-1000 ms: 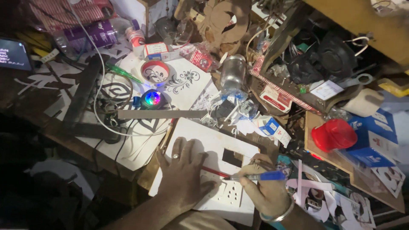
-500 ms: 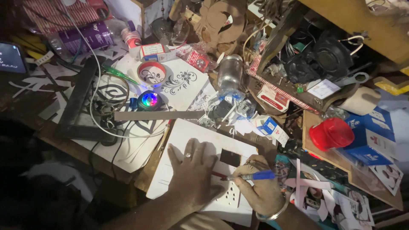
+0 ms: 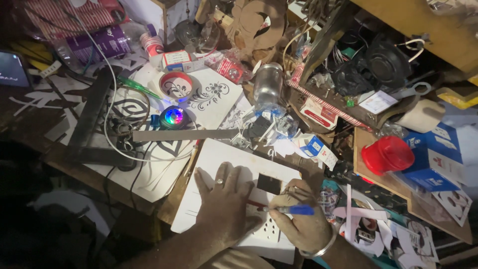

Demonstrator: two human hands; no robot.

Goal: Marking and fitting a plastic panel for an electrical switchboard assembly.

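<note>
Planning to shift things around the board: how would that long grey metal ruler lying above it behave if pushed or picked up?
The metal ruler looks thin, flat and rigid, so it would probably slide rather than roll. It lies over a white cable and cut paper sheets, so a push may drag those along. Lying flat, its edge could be hard to pinch.

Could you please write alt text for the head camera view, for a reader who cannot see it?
A person's left hand presses flat on a white board while the right hand holds a blue pen to it. Around them, a cluttered workbench holds a metal ruler, a glowing round light and a red cap.
</note>
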